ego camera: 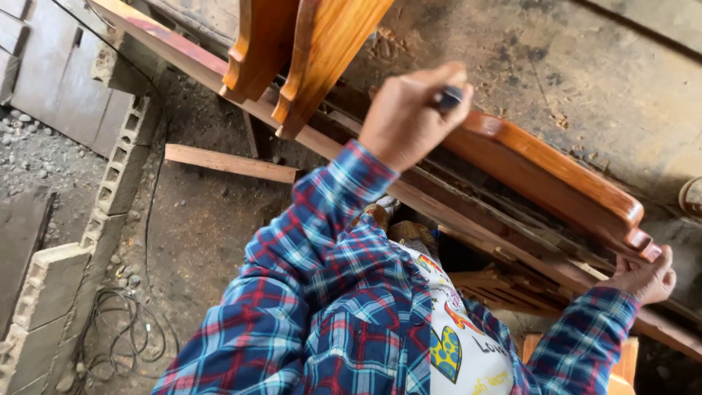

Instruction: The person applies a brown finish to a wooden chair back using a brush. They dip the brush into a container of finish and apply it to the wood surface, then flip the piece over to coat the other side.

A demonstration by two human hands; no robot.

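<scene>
The right hand (643,276) cups the end of the varnished wooden panel (556,175), steadying it on the long beam (219,69), while the left hand (409,117) is closed round a dark-handled tool (450,97) pressed against the panel's upper edge.

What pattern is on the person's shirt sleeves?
Blue, red and white plaid on the sleeves, seen in the head view.

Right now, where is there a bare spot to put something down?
The dirt floor is bare between the loose plank and the coiled cable, with concrete blocks along its far edge. The concrete floor beyond the glossy wooden piece also looks open. It is crowded around both hands, where wooden parts and slats pile up.
</scene>
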